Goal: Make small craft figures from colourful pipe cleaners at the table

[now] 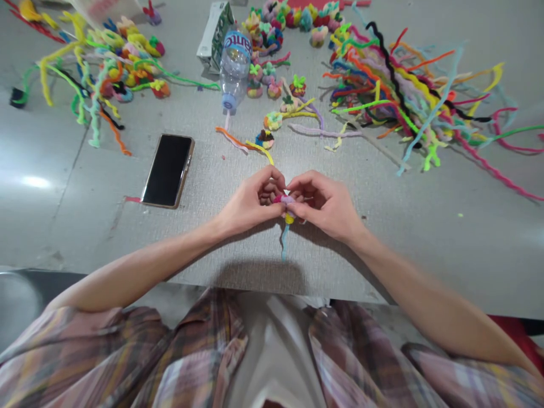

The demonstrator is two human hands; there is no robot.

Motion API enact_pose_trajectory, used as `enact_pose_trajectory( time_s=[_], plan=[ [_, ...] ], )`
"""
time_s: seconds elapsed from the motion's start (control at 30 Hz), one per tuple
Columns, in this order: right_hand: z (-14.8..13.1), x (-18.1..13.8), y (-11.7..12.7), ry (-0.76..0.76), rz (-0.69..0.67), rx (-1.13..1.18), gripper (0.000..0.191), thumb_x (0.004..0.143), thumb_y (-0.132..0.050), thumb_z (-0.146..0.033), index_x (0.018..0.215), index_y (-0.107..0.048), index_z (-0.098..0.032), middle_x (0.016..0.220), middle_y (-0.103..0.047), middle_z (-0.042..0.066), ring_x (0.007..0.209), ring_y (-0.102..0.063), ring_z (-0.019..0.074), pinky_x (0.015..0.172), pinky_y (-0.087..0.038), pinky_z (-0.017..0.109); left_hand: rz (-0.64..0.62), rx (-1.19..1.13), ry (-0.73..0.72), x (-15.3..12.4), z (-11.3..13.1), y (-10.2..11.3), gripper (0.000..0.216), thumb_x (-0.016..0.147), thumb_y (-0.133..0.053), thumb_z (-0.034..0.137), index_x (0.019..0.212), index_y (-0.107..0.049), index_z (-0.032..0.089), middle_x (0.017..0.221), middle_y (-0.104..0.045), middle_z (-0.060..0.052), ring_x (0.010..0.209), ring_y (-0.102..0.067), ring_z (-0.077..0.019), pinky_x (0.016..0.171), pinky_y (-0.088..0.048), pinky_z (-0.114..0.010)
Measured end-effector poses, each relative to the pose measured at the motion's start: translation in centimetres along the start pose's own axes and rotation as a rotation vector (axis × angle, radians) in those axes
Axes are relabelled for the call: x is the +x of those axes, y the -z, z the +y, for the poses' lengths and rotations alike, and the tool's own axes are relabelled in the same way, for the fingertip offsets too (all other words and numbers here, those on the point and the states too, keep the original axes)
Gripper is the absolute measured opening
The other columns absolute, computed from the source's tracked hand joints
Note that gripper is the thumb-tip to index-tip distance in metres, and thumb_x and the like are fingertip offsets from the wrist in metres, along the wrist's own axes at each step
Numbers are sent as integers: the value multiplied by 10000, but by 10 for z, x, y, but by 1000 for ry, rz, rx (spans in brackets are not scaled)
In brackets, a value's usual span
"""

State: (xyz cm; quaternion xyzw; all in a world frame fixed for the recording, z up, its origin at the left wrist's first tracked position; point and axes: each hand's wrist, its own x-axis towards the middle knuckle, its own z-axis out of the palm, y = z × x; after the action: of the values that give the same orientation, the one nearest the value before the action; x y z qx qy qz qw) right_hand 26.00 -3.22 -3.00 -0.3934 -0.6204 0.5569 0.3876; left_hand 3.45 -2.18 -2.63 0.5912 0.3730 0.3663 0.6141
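Observation:
Both of my hands meet over the near part of the table, pinching a small pipe cleaner figure (288, 200). It shows magenta, lilac and yellow fuzzy parts, and a light blue pipe cleaner end (284, 242) hangs down from it toward me. My left hand (256, 198) grips its left side between thumb and fingers. On the right side, my right hand (326, 203) has thumb and index finger closed on the same piece. My fingers cover much of the figure. Just beyond the hands lie a yellow pipe cleaner piece (261, 148) and a small multicoloured figure (265, 139).
A phone (168, 170) lies to the left. Farther back are a clear plastic bottle (235, 71), a carton (215, 37) and many finished pipe cleaner figures (274, 28). Loose pipe cleaners (395, 85) spread at the right; a tangled pile (110, 68) sits at the left.

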Motion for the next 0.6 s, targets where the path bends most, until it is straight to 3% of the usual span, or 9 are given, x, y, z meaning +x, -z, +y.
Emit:
enact_pose_trajectory(
  time_s=[0.33,0.5,0.6],
  plan=[
    [6,7,-1,-2,8,146,457,894,-983,-505,1140,-694,-251,902,-704,-31,700,-659,112,568,-606,226,-99,-269,147,4,1,4,372,906,-902,234,1096,-584,212,857,-768,10,725,-774,-115,678,-573,-216],
    [6,5,3,56,23,61,304,1025,-860,-469,1047,-649,-251,915,-698,-25,704,-683,115,614,-607,250,-114,-315,143,5,-3,6,401,955,-929,365,1132,-602,215,881,-785,-8,754,-775,-122,707,-604,-225],
    [3,2,12,137,-77,-94,128,1108,-728,-368,1070,-674,-258,978,-718,-2,753,-710,134,651,-604,271,-112,-324,158,4,-4,9,412,978,-926,432,1140,-607,226,858,-780,2,721,-746,-108,690,-598,-211]
  ],
)
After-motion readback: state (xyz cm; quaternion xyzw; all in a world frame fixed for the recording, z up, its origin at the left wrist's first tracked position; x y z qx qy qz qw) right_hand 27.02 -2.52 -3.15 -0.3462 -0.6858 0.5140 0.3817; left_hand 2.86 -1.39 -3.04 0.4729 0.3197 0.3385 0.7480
